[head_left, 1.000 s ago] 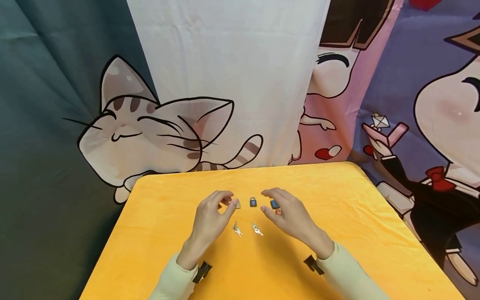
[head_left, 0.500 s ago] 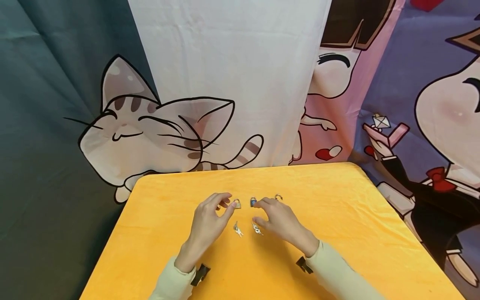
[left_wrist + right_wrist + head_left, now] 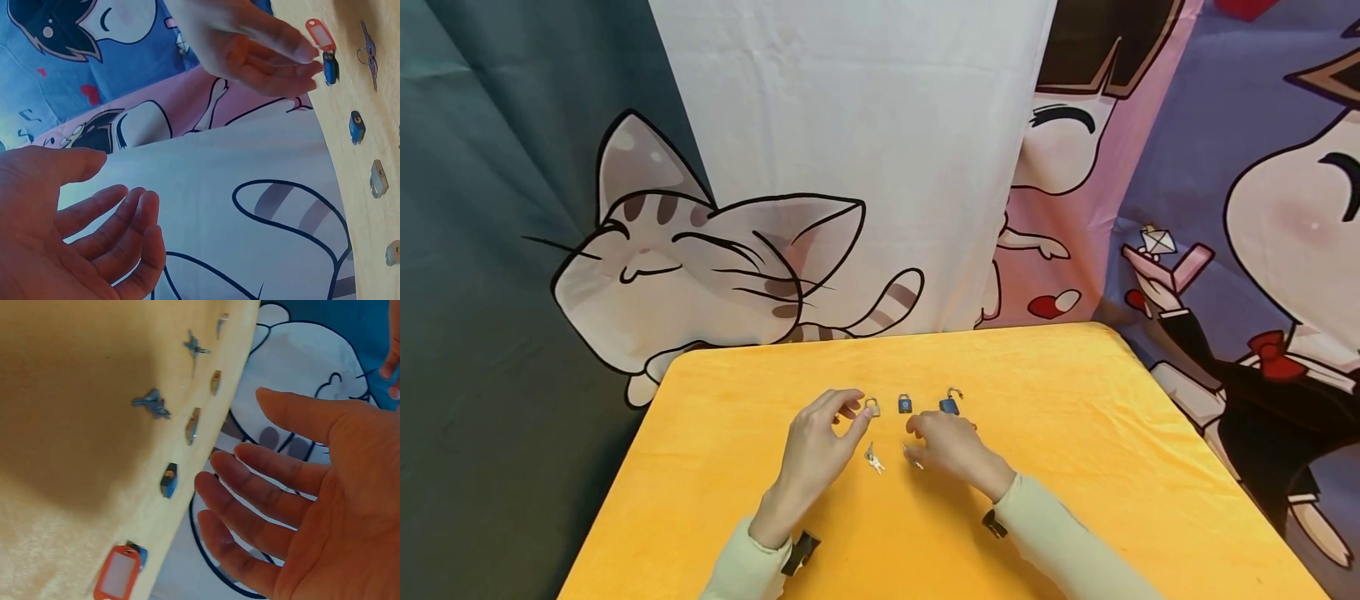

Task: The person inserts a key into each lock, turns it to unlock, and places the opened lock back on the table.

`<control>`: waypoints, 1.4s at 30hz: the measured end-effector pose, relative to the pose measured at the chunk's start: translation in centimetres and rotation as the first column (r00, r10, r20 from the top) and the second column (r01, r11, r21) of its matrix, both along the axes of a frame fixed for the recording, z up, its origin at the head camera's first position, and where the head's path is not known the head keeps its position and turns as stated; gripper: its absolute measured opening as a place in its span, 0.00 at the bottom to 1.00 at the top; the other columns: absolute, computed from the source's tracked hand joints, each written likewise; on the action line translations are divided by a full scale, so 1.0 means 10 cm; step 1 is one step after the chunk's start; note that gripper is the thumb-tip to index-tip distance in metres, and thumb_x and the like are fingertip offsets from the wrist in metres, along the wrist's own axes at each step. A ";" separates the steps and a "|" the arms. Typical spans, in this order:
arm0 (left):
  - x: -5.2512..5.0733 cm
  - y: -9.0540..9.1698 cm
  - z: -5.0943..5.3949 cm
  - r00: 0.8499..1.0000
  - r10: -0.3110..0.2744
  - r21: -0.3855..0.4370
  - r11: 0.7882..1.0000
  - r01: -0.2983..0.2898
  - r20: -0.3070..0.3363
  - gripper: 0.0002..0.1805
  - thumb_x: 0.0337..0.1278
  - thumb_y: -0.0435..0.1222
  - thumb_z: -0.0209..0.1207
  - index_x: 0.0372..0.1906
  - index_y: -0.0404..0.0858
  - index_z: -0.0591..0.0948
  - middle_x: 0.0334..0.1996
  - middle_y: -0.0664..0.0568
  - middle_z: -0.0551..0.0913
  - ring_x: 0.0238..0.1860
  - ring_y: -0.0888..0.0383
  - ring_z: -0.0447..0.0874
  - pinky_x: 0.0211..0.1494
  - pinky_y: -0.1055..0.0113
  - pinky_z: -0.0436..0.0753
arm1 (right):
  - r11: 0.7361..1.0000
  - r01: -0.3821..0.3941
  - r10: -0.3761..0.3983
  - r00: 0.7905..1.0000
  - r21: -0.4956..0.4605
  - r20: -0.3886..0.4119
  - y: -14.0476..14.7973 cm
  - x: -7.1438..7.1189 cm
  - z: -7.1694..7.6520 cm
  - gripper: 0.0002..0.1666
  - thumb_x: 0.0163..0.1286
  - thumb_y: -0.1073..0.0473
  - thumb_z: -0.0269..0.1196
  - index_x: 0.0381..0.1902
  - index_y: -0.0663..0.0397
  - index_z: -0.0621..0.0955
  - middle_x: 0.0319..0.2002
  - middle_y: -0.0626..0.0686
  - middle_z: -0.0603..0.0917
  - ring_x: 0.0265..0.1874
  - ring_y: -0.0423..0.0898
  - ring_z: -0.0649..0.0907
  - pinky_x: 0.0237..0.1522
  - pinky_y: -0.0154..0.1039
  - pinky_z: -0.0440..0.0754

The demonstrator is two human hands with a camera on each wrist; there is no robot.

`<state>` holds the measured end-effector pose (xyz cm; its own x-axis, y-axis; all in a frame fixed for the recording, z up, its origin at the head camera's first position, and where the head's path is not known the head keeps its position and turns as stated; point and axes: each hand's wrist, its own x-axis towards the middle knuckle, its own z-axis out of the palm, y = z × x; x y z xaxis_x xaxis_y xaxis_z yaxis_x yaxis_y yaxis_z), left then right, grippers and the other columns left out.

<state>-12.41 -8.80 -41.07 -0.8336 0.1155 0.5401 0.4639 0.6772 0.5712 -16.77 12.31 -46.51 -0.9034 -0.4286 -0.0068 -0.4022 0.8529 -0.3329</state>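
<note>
Nearest to me are my pale sleeves (image 3: pixel 752 554) on the yellow cloth (image 3: pixel 647 517), with a black clip (image 3: pixel 801 552) at the left wrist. My left hand (image 3: pixel 820 433) has its fingers relaxed and thumb apart, just beside the silver padlock (image 3: pixel 875 412). My right hand (image 3: pixel 953 446) also has its fingers loose and spread; it hangs above the right keys (image 3: pixel 152 404) and partly hides them in the head view. The left keys (image 3: pixel 875 461), silver-coloured, lie between my hands. Farther, the padlocks make a row: silver at left, with a pale body and closed shackle; the small blue padlock (image 3: pixel 905 406) in the middle, also closed, with a light round mark too small to read; and the larger blue padlock (image 3: pixel 949 407) at right, its shackle raised with the end free. Against it lies a red tag (image 3: pixel 116 575) with a pale label window, whose writing I cannot tell. Farthest is the printed backdrop (image 3: pixel 850 125) with a striped cat.
</note>
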 end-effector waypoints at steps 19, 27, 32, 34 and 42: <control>0.01 0.00 -0.03 1.000 0.002 -0.015 1.000 -0.002 0.021 0.09 0.62 0.44 0.64 0.45 0.47 0.85 0.35 0.61 0.85 0.35 0.62 0.83 0.35 0.72 0.78 | 0.989 0.054 -0.061 0.997 0.140 0.045 -0.13 -0.08 -0.27 0.20 0.60 0.49 0.70 0.18 0.47 0.72 0.15 0.44 0.69 0.17 0.42 0.67 0.21 0.38 0.63; 0.01 0.00 -0.05 1.000 0.014 -0.032 0.999 -0.014 0.002 0.09 0.61 0.43 0.65 0.44 0.47 0.85 0.34 0.61 0.85 0.35 0.62 0.83 0.34 0.71 0.77 | 0.984 0.067 -0.075 0.996 0.163 0.046 -0.14 -0.09 -0.29 0.20 0.61 0.49 0.69 0.18 0.47 0.73 0.16 0.44 0.72 0.18 0.42 0.70 0.24 0.41 0.69; 0.00 -0.01 -0.05 1.000 0.018 -0.032 0.999 -0.017 0.017 0.09 0.61 0.43 0.65 0.44 0.48 0.85 0.34 0.61 0.85 0.35 0.64 0.82 0.36 0.70 0.79 | 0.985 0.065 -0.072 0.997 0.157 0.035 -0.14 -0.10 -0.33 0.16 0.62 0.51 0.70 0.19 0.47 0.77 0.18 0.44 0.77 0.19 0.42 0.74 0.25 0.43 0.75; 0.00 -0.01 -0.05 1.000 0.019 -0.032 0.999 -0.019 0.023 0.09 0.61 0.43 0.65 0.44 0.48 0.85 0.34 0.61 0.85 0.35 0.64 0.82 0.37 0.70 0.79 | 0.987 0.063 -0.068 0.997 0.151 0.033 -0.14 -0.11 -0.34 0.15 0.62 0.51 0.70 0.20 0.47 0.78 0.19 0.45 0.78 0.19 0.42 0.75 0.25 0.44 0.76; 0.01 0.00 -0.05 0.999 0.024 -0.031 0.999 -0.023 0.030 0.09 0.61 0.43 0.65 0.44 0.47 0.85 0.34 0.61 0.85 0.35 0.59 0.84 0.35 0.70 0.78 | 0.992 0.052 -0.058 0.997 0.119 0.053 -0.13 -0.13 -0.38 0.12 0.62 0.55 0.69 0.21 0.47 0.80 0.20 0.45 0.79 0.19 0.41 0.75 0.22 0.41 0.75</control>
